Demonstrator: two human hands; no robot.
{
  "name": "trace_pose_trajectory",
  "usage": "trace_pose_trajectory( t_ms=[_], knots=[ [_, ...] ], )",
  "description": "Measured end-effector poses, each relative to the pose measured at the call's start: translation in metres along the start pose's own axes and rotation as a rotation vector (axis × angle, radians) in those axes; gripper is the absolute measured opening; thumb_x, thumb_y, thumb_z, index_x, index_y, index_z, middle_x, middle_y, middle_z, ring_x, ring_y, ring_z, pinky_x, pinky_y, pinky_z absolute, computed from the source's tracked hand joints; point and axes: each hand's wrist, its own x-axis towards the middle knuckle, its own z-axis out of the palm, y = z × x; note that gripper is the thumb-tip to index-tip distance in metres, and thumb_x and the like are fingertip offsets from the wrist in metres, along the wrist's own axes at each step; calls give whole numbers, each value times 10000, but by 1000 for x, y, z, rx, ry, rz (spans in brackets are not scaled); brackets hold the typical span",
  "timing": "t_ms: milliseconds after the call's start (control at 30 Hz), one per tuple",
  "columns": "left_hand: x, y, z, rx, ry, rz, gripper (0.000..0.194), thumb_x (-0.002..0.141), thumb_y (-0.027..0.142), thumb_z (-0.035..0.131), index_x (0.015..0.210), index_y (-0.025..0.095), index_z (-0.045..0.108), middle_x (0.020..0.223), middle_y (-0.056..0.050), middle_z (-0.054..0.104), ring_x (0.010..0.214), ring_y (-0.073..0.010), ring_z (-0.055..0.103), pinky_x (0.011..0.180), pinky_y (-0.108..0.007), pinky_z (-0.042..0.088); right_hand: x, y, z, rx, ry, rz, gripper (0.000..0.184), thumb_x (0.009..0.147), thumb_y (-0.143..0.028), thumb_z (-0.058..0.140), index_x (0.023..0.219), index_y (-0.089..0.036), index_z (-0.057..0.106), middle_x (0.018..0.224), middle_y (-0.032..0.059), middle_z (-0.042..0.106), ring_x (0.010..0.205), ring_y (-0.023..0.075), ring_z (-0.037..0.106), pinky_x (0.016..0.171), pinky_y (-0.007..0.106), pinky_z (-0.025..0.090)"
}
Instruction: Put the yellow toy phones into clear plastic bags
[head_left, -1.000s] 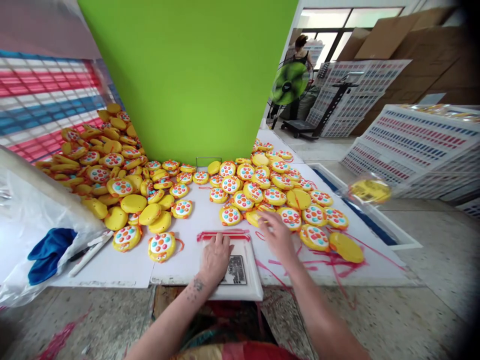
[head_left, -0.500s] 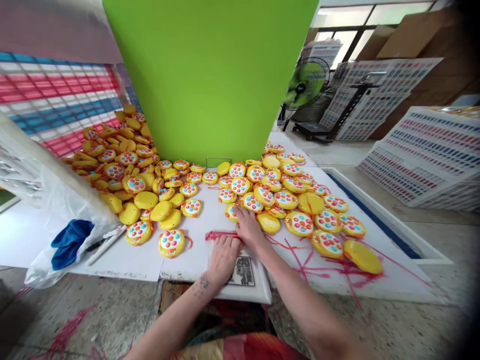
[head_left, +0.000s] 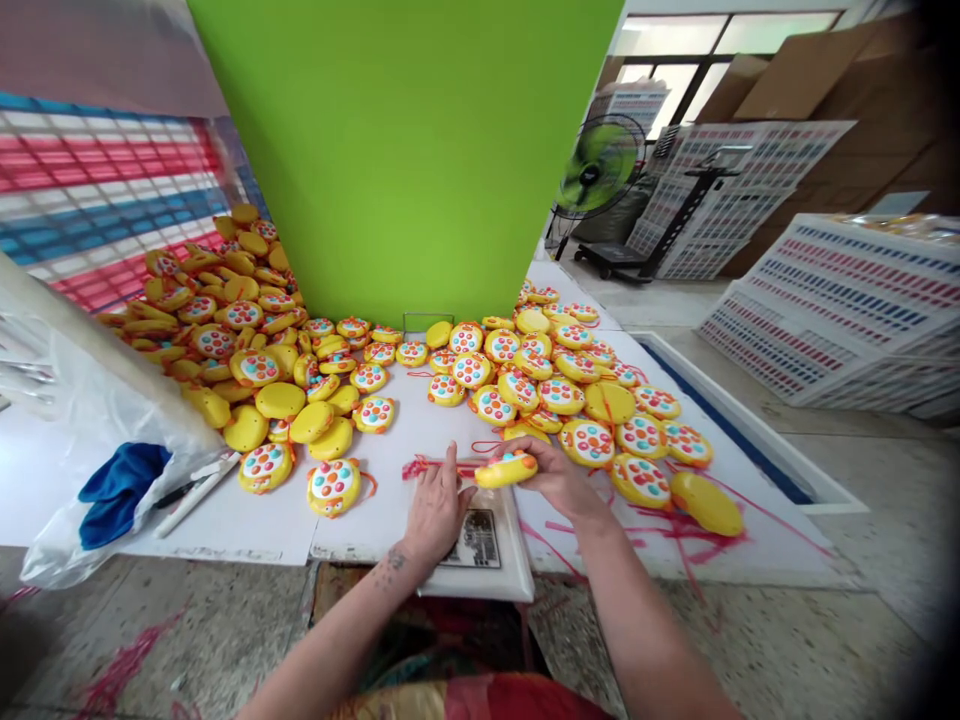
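Our right hand (head_left: 561, 482) now grips a toy (head_left: 501, 472) lifted off the table (head_left: 409, 412); our open left hand (head_left: 436, 510) steadies the bag (head_left: 508, 535): both seem ready.

I read no text: dark print (head_left: 480, 538) on the plastic bag (head_left: 515, 562), lower centre, and mark (head_left: 590, 174) on the fan (head_left: 611, 160), upper right, are illegible.

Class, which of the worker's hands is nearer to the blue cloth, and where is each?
Left. The left hand lies over the pink-topped plastic bag, to the right of the blue cloth; the right hand, holding a yellow toy, is farther right.
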Motion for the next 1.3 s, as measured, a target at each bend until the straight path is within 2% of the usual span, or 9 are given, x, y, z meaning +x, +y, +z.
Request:
trace_pose_trajectory(
  t_ms=[100, 200, 333, 467, 600, 667, 867, 1133, 1300],
  knots=[
    [1, 2, -3, 58, -33, 19, 336, 957, 272, 363, 1239, 134, 482, 1059, -123, 607, 978, -256, 524, 858, -411, 411, -4, -1, 3, 87, 44, 24, 368, 654, -275, 690, 1006, -220, 596, 1084, 58, 647, 982, 239, 607, 805, 344, 497],
    [1, 5, -6, 121, -65, 46, 231, 948, 261, 394, 1068, 183, 575, 977, -83, 608, 908, -238, 520, 808, -391, 403, 4, 7, 12, 103, 113, -16, 441, 724, -360, 656, 1138, -236, 567, 1118, 50, 641, 1006, 221, 603, 866, 357, 489],
    [-1, 6, -6, 157, -53, 78, 162, 927, 219, 446, 1009, 203, 585, 947, -58, 600, 894, -222, 501, 811, -380, 389, 18, 16, 19, -99, 126, -13, 517, 799, -448, 591, 1258, -220, 525, 1231, 72, 594, 1124, 217, 552, 939, 362, 461],
    [-2, 7, -7, 170, 31, 54, 135, 921, 238, 467, 878, 196, 589, 902, -57, 594, 873, -225, 489, 812, -396, 394, 28, 16, 30, -355, 89, -36, 446, 889, -501, 434, 1158, -190, 608, 1142, 85, 642, 1061, 209, 583, 924, 352, 465],
    [-2, 8, -12, 77, 165, 84, 100, 907, 189, 480, 937, 191, 575, 1126, -89, 569, 1044, -239, 478, 925, -435, 384, 33, 15, 49, -475, -51, -82, 411, 914, -494, 405, 922, -207, 699, 919, 61, 696, 899, 200, 632, 885, 349, 478],
    [-1, 7, -13, 9, 183, 79, 103, 901, 166, 479, 961, 186, 561, 1182, -98, 554, 1084, -238, 483, 948, -439, 390, 34, 17, 54, -495, -50, -104, 377, 905, -483, 435, 939, -219, 702, 996, 64, 687, 982, 207, 616, 932, 359, 456],
    [1, 4, -9, -148, 124, 14, 98, 925, 199, 441, 920, 177, 537, 1092, -105, 613, 1022, -226, 551, 894, -422, 448, 21, 21, 37, -600, 307, -85, 463, 940, -466, 324, 1073, -167, 652, 1046, 124, 673, 1023, 252, 598, 937, 427, 438],
    [8, 4, -16, -249, 52, -57, 110, 905, 220, 451, 889, 186, 555, 1072, -98, 637, 1032, -235, 564, 905, -431, 426, 1, 21, 47, -606, 249, -5, 371, 893, -256, 391, 1203, -204, 587, 1171, 81, 656, 1060, 220, 611, 938, 398, 454],
    [16, 12, -35, -328, -99, -136, 163, 916, 207, 410, 859, 183, 562, 811, -55, 660, 798, -204, 602, 761, -350, 459, 4, 14, 60, -510, 353, -58, 385, 894, -248, 376, 1235, -205, 549, 1044, 68, 686, 819, 180, 643, 762, 337, 510]
  ],
)
